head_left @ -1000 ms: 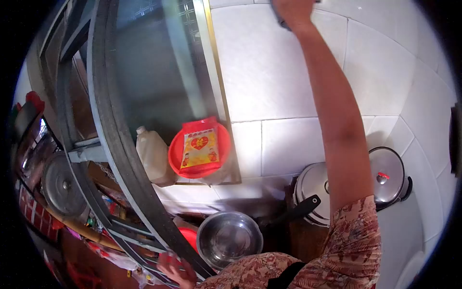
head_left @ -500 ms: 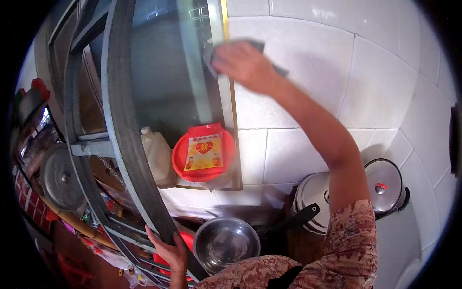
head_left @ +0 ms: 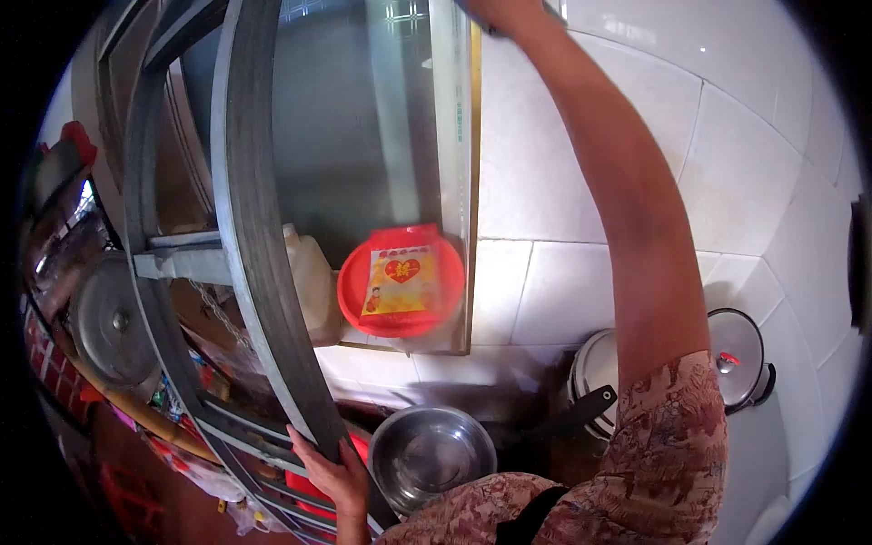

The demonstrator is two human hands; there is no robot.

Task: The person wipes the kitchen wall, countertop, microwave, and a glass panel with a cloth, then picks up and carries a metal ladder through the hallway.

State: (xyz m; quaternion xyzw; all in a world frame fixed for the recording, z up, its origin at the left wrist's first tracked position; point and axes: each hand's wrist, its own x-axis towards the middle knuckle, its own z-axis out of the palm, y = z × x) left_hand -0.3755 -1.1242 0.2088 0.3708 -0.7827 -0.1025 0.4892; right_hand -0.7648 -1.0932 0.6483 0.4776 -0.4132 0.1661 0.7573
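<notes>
Reaching high at the top edge, my right hand (head_left: 510, 13) presses a grey cloth (head_left: 555, 11) against the white tiled wall (head_left: 581, 136) beside the window frame (head_left: 454, 182). The frame's edge cuts off part of this hand and cloth. Lower down, my left hand (head_left: 334, 474) grips the rail of a grey metal ladder (head_left: 250, 182). Just right of that hand sits a steel basin (head_left: 431, 454).
On the window ledge are a red lidded tub (head_left: 354, 309) with a yellow-and-white packet (head_left: 400, 282) on it and a whitish jug (head_left: 312, 286). A black pan handle (head_left: 572, 413), lidded pots (head_left: 736, 350) and a round metal lid (head_left: 113, 318) are around.
My right hand has moved up with the cloth, from the window's edge to the top of the view. My left hand stays on the ladder; the view has shifted slightly.
</notes>
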